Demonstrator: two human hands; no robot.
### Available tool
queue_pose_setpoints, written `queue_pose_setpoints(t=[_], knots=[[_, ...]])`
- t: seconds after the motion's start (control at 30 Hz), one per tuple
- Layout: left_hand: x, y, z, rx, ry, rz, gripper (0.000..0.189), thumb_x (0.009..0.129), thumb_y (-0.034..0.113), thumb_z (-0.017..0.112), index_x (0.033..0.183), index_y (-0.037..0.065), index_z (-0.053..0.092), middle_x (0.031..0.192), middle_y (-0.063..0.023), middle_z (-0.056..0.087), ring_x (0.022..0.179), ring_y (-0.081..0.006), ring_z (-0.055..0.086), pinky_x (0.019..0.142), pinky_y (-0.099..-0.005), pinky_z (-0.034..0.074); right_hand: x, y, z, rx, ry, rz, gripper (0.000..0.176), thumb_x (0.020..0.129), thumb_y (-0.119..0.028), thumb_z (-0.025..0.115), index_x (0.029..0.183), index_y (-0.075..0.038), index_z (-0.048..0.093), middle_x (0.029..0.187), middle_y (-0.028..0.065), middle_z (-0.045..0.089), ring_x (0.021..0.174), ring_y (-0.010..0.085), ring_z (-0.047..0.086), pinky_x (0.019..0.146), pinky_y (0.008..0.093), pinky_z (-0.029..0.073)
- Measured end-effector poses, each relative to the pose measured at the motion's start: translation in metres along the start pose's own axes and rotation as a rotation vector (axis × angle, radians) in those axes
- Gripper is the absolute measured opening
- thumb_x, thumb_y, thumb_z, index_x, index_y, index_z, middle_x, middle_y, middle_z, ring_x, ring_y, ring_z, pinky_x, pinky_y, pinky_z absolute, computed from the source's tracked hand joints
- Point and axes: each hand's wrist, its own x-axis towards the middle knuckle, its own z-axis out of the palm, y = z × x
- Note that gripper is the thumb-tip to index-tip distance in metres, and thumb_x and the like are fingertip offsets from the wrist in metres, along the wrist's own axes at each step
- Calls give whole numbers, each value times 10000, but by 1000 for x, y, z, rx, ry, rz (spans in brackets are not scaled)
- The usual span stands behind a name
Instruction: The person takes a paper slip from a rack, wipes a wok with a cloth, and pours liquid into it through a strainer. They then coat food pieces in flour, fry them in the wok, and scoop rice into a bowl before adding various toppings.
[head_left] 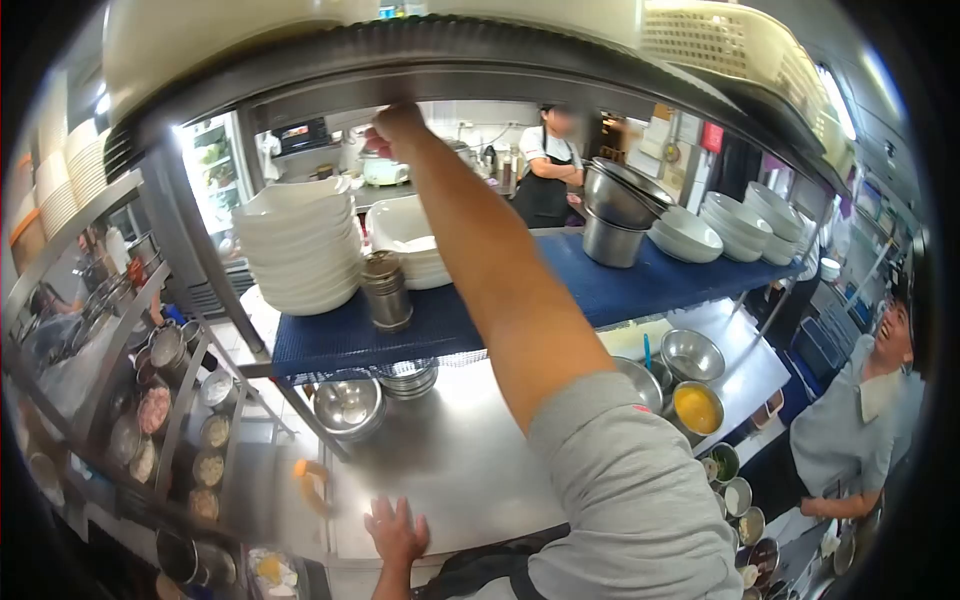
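My right arm reaches up across the middle of the view, in a grey sleeve. At its end my right hand [400,130] is closed, just under the front edge of the upper shelf [420,85]; what its fingers hold, if anything, is hidden. Below it on the blue-covered shelf [440,312] stand a tall stack of white bowls [295,250], more white dishes [405,225] and a metal canister [385,290]. Down on the steel counter [450,450] my left hand [398,530] lies flat with its fingers spread, holding nothing.
Steel pots [615,240] and white bowls [685,235] stand along the shelf's right part. Below are metal bowls [348,405] and a bowl of yellow liquid [697,408]. A co-worker [855,430] stands at right; another person [548,170] stands behind the shelf.
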Motion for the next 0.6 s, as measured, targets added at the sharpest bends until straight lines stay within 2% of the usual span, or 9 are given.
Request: queue_pose_setpoints(t=[0.07, 0.1, 0.17, 0.27, 0.37, 0.4, 0.5, 0.53, 0.6], knots=[[0, -1, 0, 0, -15, -12, 565, 780, 374, 679, 1259, 88, 598, 1400, -237, 417, 1340, -442, 354, 1062, -629, 281, -8, -3, -5, -24, -16, 3, 256, 900, 21, 499, 1144, -54, 517, 714, 164, 660, 521, 237, 637, 477, 417, 442], [1, -1, 0, -1, -21, -15, 566, 779, 375, 679, 1259, 87, 599, 1402, -241, 416, 1342, -443, 351, 1061, -631, 282, -19, -6, -7, -50, 22, -19, 179, 911, 8, 484, 1065, -19, 571, 742, 162, 675, 558, 243, 655, 496, 420, 470], [0, -1, -2, -14, -30, -25, 568, 781, 380, 675, 1262, 87, 602, 1413, -246, 411, 1347, -443, 347, 1058, -633, 284, -20, -4, -10, -42, 35, 33, 157, 921, -16, 468, 980, 10, 611, 766, 155, 689, 600, 249, 672, 554, 428, 511], [0, -1, -2, -11, -26, -26, 569, 785, 388, 671, 1263, 88, 605, 1425, -247, 405, 1349, -440, 347, 1056, -634, 287, -10, -1, -12, -86, 34, 116, 172, 944, -91, 550, 1095, -69, 629, 874, 93, 720, 666, 207, 691, 588, 389, 525], [0, -1, -2, -5, -21, -27, 571, 789, 396, 669, 1268, 91, 605, 1426, -244, 409, 1349, -436, 350, 1059, -633, 287, -17, -3, -8, -55, 23, 147, 177, 958, -155, 563, 1097, -69, 629, 926, 107, 717, 696, 208, 691, 605, 388, 529], [0, -1, -2, -3, -19, -28, 571, 791, 398, 668, 1270, 93, 605, 1424, -243, 411, 1349, -434, 351, 1061, -632, 287, -23, -5, -7, -23, 32, 133, 190, 953, -204, 598, 1077, -65, 633, 979, 118, 708, 744, 210, 689, 646, 396, 531], [-1, -3, -1, -10, -25, -34, 579, 794, 407, 668, 1281, 102, 599, 1418, -246, 424, 1356, -434, 352, 1068, -631, 281, -31, -9, 0, 96, -21, 63, 128, 934, -155, 592, 984, -46, 634, 838, 110, 691, 707, 240, 685, 692, 421, 532], [-1, -3, -2, -10, -32, -36, 582, 799, 410, 665, 1290, 106, 595, 1421, -244, 426, 1361, -431, 351, 1072, -629, 278, -23, -5, 0, 79, -24, 68, 145, 927, -208, 640, 960, -66, 639, 793, 96, 678, 652, 227, 662, 669, 408, 522], [0, -3, -5, -12, -55, -44, 588, 809, 415, 659, 1308, 114, 586, 1425, -241, 432, 1372, -426, 348, 1081, -623, 273, -26, -3, -2, 34, -29, 57, 90, 917, -145, 600, 906, -66, 643, 743, 75, 674, 602, 204, 640, 611, 406, 501]])
